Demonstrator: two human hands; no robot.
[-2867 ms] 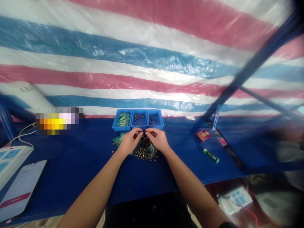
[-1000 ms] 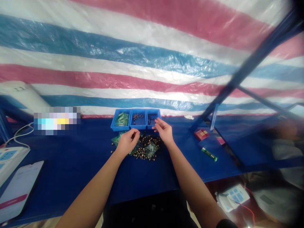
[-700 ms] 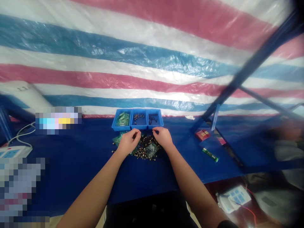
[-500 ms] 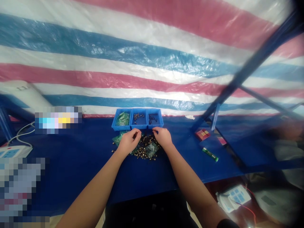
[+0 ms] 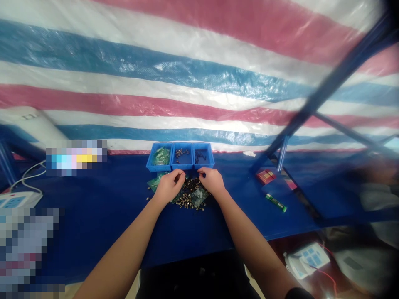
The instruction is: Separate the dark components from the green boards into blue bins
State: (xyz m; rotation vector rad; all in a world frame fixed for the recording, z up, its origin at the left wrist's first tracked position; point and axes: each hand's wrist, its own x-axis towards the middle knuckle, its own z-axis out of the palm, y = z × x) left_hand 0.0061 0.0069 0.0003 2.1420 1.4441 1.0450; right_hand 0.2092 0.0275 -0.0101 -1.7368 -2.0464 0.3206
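Observation:
My left hand (image 5: 169,185) hovers over the left side of a pile of small brass-and-black screws (image 5: 187,201), fingers curled in a pinch. Opposite it, my right hand (image 5: 212,181) is also pinched, above the pile's right side. Whatever is between the fingertips of either hand is too small to make out. Clear greenish plastic packets (image 5: 199,197) lie among the screws, partly hidden by the hands. Just behind stand three joined blue bins: the left bin (image 5: 150,166) has green packets, the middle bin (image 5: 187,166) a few screws, the right bin (image 5: 210,162) dark screws.
On the blue table (image 5: 102,216), a red box (image 5: 266,177) and a green tube-like pack (image 5: 276,202) lie to the right. A white power strip (image 5: 21,200) with cable sits at left. A blue metal post (image 5: 299,120) slants up at right; striped sheeting hangs behind.
My right hand has shifted slightly left, towards my left hand. The left hand stays nearly still, and the bins and pile look the same.

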